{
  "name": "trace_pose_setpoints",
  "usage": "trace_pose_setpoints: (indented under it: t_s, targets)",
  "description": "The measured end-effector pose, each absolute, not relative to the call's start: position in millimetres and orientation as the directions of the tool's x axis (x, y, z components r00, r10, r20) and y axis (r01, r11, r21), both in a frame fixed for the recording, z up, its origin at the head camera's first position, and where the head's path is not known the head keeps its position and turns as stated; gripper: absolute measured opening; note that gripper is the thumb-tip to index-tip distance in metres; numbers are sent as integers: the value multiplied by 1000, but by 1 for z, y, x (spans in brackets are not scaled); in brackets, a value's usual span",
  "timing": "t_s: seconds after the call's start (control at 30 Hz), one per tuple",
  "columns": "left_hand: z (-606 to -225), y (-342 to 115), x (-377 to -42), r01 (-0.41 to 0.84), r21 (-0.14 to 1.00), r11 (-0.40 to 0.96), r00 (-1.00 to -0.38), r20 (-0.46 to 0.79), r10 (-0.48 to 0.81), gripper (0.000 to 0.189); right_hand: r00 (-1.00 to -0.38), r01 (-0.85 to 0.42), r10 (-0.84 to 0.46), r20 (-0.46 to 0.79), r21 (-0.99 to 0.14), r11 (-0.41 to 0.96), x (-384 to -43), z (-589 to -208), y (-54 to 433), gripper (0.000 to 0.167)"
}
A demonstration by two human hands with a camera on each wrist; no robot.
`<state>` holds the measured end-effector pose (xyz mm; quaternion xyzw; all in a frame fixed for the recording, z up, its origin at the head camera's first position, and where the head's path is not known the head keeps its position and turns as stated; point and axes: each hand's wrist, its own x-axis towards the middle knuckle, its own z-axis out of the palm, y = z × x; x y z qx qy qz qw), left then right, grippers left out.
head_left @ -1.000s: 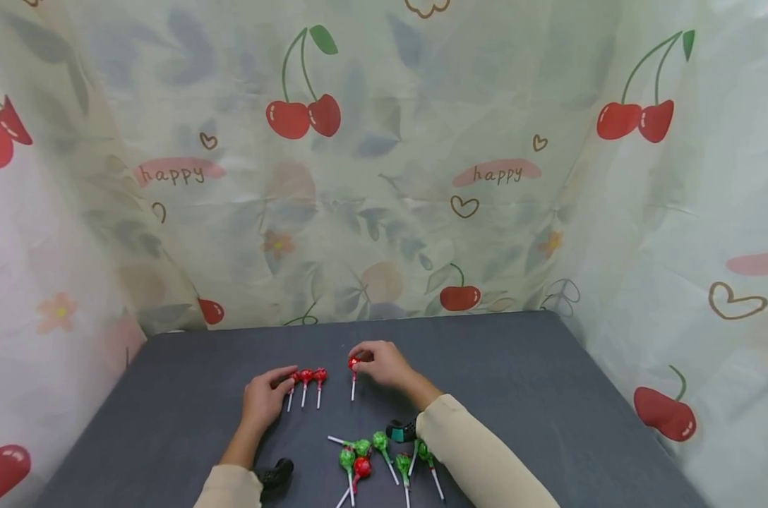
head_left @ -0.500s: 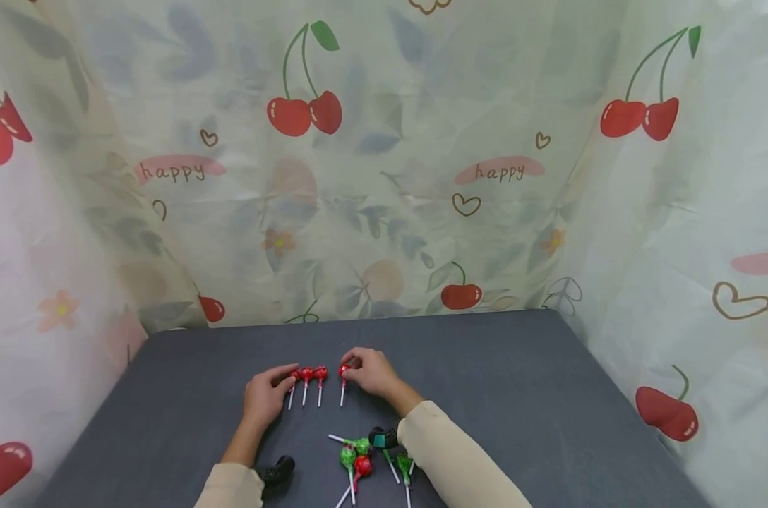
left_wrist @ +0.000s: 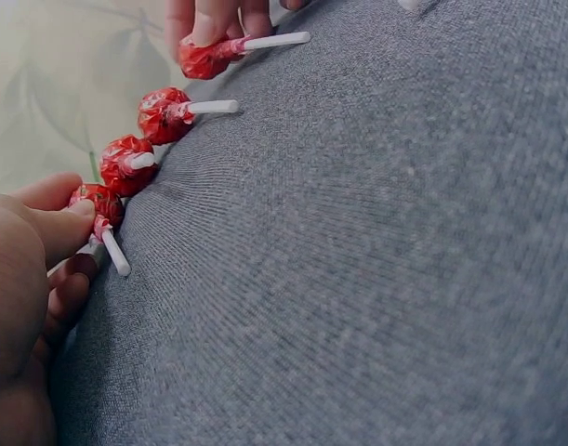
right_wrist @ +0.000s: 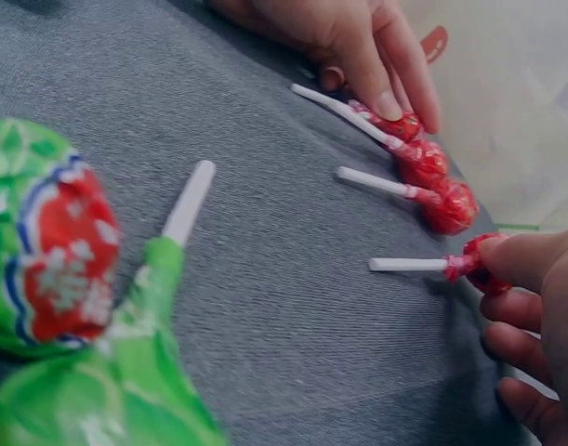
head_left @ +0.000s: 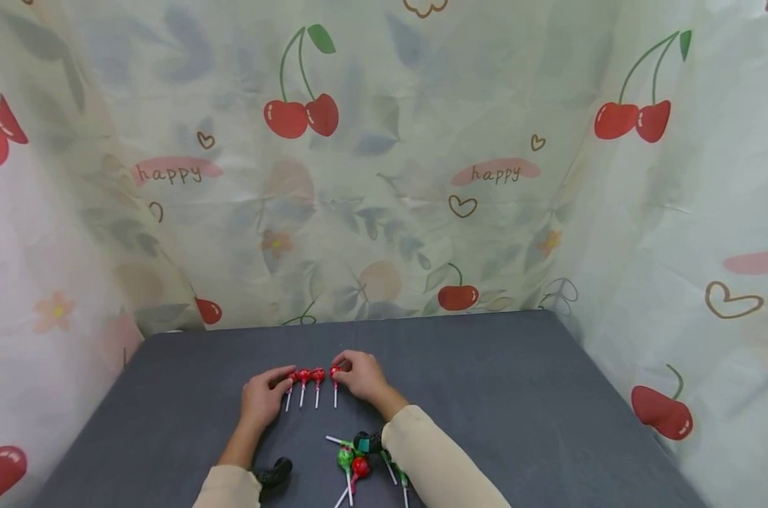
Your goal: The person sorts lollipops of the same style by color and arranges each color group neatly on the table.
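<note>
Four red-wrapped lollipops stand in a row on the dark cloth, white sticks toward me. My left hand [head_left: 261,398] pinches the leftmost red lollipop [left_wrist: 99,203] by its head, thumb on the wrapper. Two middle red lollipops, one [left_wrist: 164,115] beside the other [left_wrist: 127,165], lie untouched, heads touching or nearly so. At the right end, my right hand [head_left: 363,377] pinches the head of another red lollipop [right_wrist: 477,265] between thumb and fingers. A small gap separates it from the middle pair.
Nearer me lies a loose pile with a green lollipop [head_left: 345,457] and a red lollipop [head_left: 361,467], partly hidden by the right wrist and sleeve. A grey table [head_left: 549,409] spreads around, with a cherry-print curtain [head_left: 371,176] behind.
My right hand has slid left with its red lollipop, narrowing the gap to the row. The left hand has stayed on the leftmost lollipop.
</note>
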<state>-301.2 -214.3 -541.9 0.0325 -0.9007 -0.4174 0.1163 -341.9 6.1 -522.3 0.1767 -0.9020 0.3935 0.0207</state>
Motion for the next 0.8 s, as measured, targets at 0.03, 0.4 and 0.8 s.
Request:
trace_pose_setpoints:
  t_s: [0.03,0.4,0.8]
  targets:
    - [-542,-214,-301,37,760,649,-971,181,-156,29,-936,-339,-300,183,-695,633,-341,-523,5,13]
    - [-542,-214,-300,35,759,650,-969,184,-162,28,-930,-367,-284,233,-634,681,-335,-528,-1,14]
    - [-542,-213,-299,52,756,653,-967,202,-157,28,-929,-371,-282,241,-617,694,-334,-530,1,20]
